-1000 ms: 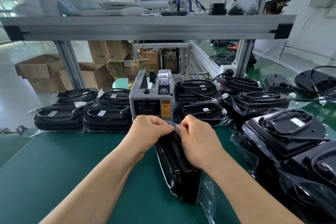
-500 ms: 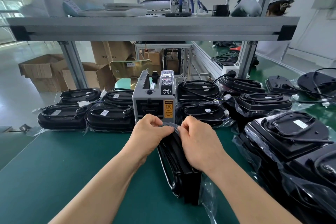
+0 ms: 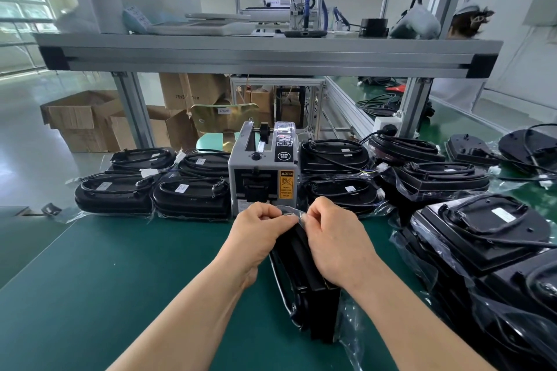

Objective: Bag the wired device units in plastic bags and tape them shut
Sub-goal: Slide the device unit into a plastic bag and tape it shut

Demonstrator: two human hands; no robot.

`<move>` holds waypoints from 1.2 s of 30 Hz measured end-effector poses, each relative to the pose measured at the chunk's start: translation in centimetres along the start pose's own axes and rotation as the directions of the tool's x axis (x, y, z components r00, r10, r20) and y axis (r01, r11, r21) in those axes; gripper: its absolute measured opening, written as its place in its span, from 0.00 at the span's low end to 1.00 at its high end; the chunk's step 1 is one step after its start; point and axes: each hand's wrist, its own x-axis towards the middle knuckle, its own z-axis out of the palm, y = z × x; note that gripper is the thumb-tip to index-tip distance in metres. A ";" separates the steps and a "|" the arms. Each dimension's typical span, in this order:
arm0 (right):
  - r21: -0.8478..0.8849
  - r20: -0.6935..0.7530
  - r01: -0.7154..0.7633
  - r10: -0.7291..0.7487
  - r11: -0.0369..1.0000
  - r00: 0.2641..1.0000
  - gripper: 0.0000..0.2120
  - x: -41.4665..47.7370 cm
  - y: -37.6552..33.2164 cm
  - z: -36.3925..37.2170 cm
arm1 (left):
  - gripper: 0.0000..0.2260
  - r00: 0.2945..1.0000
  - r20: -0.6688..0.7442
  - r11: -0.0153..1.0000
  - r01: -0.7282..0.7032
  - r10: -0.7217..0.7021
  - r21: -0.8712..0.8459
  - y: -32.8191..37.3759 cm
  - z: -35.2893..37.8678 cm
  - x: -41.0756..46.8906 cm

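Observation:
A black wired device unit [image 3: 310, 289] stands on its edge on the green bench, inside a clear plastic bag [image 3: 349, 325]. My left hand [image 3: 256, 238] and my right hand [image 3: 334, 244] meet over its top end, and both pinch the bag's folded clear flap [image 3: 291, 211] between thumb and fingers. Just behind the hands stands a grey tape dispenser [image 3: 263, 166]. Whether a piece of tape lies on the flap I cannot tell.
Several bagged black units [image 3: 190, 196] lie left and right of the dispenser, and more are stacked at the right [image 3: 482, 232]. An aluminium shelf frame [image 3: 265, 57] spans overhead. Cardboard boxes [image 3: 87, 120] stand on the floor beyond the green bench [image 3: 105, 280].
Both hands stay on the bag's flap, with only small finger shifts. The unit has not moved; the view has tilted slightly.

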 end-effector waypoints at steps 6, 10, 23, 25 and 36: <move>0.009 0.045 0.064 -0.065 0.998 0.997 0.21 -0.3 -0.2 -0.2 | 0.06 0.996 -0.036 0.990 0.072 -0.077 -0.121 0.1 0.1 -0.2; -0.064 0.167 0.054 -0.043 0.996 0.985 0.30 -0.1 -0.8 -0.7 | 0.06 0.990 -0.058 0.975 0.119 -0.132 -0.185 0.8 0.2 -0.2; -0.448 0.285 0.244 -0.122 0.860 0.951 0.16 0.1 -1.6 -0.1 | 0.08 0.993 -0.112 1.000 0.027 -0.028 -0.011 -1.0 -1.9 -1.5; -0.495 0.312 0.260 -0.110 0.829 0.944 0.20 0.1 -1.0 -0.5 | 0.09 0.990 -0.137 0.999 -0.014 0.019 0.037 -1.4 -2.6 -2.0; 0.230 0.492 0.127 -0.228 0.965 0.840 0.18 -2.5 0.0 -4.1 | 0.38 0.970 0.242 0.965 0.072 -0.009 -0.254 -3.5 -7.5 -5.2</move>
